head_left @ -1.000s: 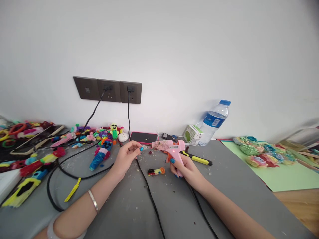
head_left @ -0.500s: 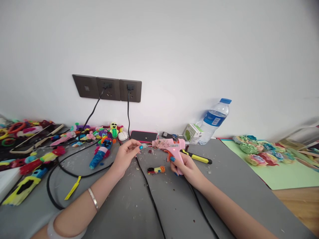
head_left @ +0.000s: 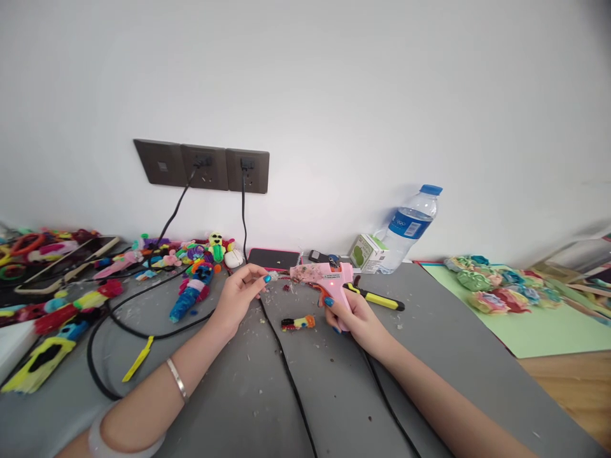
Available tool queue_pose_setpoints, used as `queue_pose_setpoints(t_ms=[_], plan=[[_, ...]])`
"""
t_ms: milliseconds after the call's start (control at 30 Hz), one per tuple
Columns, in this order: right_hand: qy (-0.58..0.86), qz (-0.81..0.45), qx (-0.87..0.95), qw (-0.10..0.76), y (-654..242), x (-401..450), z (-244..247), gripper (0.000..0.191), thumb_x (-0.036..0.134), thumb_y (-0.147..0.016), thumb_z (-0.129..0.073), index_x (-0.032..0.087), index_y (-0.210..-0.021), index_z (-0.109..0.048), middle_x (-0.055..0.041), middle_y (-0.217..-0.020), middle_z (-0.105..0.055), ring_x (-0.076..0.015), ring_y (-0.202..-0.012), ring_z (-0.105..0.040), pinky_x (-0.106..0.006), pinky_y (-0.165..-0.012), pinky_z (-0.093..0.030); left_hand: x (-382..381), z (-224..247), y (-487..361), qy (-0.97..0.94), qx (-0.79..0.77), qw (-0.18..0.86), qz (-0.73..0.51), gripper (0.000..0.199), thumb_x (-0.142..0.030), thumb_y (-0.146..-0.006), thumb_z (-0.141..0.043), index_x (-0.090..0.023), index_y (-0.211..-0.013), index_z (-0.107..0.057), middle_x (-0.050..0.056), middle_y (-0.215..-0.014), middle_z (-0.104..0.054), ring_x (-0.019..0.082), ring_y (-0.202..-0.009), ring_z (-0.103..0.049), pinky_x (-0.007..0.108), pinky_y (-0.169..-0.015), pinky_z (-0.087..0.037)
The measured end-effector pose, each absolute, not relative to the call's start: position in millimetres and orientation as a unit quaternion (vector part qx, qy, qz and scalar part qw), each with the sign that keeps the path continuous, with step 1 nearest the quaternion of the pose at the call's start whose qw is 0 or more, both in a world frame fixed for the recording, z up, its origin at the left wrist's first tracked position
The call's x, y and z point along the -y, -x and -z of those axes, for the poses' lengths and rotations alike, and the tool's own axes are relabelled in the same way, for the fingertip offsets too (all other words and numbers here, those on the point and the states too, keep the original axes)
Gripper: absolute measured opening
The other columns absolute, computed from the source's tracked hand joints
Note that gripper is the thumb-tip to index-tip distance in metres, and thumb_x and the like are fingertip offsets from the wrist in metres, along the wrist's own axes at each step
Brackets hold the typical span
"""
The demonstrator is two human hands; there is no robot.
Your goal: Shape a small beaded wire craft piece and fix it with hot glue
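Note:
My right hand point(head_left: 356, 321) is wrapped round the handle of a pink hot glue gun point(head_left: 312, 275), whose nozzle points left. A small light glows on the gun's side, and its barrel is smeared with residue. Close to the nozzle, my left hand point(head_left: 243, 294) is closed in a pinch. Whitish, clear bits show at its fingertips, but I cannot make out what they hold. Below the gun lies a small yellow, black and orange fuzzy figure point(head_left: 298, 323) on the grey table point(head_left: 229, 407).
Pliers with yellow-black handles point(head_left: 382, 299), a green-white box point(head_left: 366, 254), a water bottle point(head_left: 410, 226) and a phone point(head_left: 274, 259) stand or lie behind. Fuzzy pipe-cleaner figures point(head_left: 193, 289) and black cables point(head_left: 98, 356) spread leftward. Crinkled colourful pieces point(head_left: 501, 286) rest on green card point(head_left: 548, 331).
The view has shifted very slightly. Both hands keep their grips, and the glue gun stays beside my left fingertips.

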State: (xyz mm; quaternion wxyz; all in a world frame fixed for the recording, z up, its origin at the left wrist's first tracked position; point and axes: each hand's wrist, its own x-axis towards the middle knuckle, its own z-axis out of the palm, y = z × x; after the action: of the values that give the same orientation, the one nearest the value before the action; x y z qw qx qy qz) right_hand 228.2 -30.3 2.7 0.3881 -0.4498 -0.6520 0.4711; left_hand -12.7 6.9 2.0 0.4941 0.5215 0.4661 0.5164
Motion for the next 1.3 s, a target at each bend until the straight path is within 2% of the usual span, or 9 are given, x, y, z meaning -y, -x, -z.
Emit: queue_pose_setpoints(t_ms=[467,867,1300], plan=[[0.452,-0.462,0.655,0.39,-225.6,31.5,-8.9,0.036,0.052,-0.09,-0.05,0.019,-0.076,-0.049,0.0035,-0.051,-0.047,-0.0106,-0.048,-0.036,-0.026,-0.051,-0.03,-7.7,-1.6,12.4,-0.503,-0.458,0.508,-0.528,0.028,-0.044,-0.068,-0.076,-0.02,-0.079,-0.066,0.001,-0.074,-0.062,0.014,-0.066,-0.055,0.024,-0.06,-0.041],[0.443,-0.464,0.658,0.395,-227.8,31.1,-6.5,0.039,0.053,-0.091,-0.048,0.019,-0.074,-0.048,0.0036,-0.051,-0.048,-0.0104,-0.048,-0.034,-0.027,-0.052,-0.028,-8.0,1.0,13.5,-0.535,-0.458,0.497,-0.507,0.026,-0.043,-0.074,-0.072,-0.019,-0.081,-0.065,0.0,-0.071,-0.057,0.014,-0.068,-0.052,0.023,-0.06,-0.04],[0.445,-0.453,0.668,0.387,-229.7,30.2,-2.3,0.042,0.056,-0.092,-0.047,0.02,-0.071,-0.047,0.0031,-0.051,-0.048,-0.0107,-0.049,-0.035,-0.027,-0.053,-0.029,-9.6,1.8,13.2,-0.534,-0.451,0.498,-0.513,0.024,-0.041,-0.075,-0.072,-0.019,-0.08,-0.065,-0.001,-0.071,-0.058,0.013,-0.067,-0.052,0.021,-0.059,-0.04]])
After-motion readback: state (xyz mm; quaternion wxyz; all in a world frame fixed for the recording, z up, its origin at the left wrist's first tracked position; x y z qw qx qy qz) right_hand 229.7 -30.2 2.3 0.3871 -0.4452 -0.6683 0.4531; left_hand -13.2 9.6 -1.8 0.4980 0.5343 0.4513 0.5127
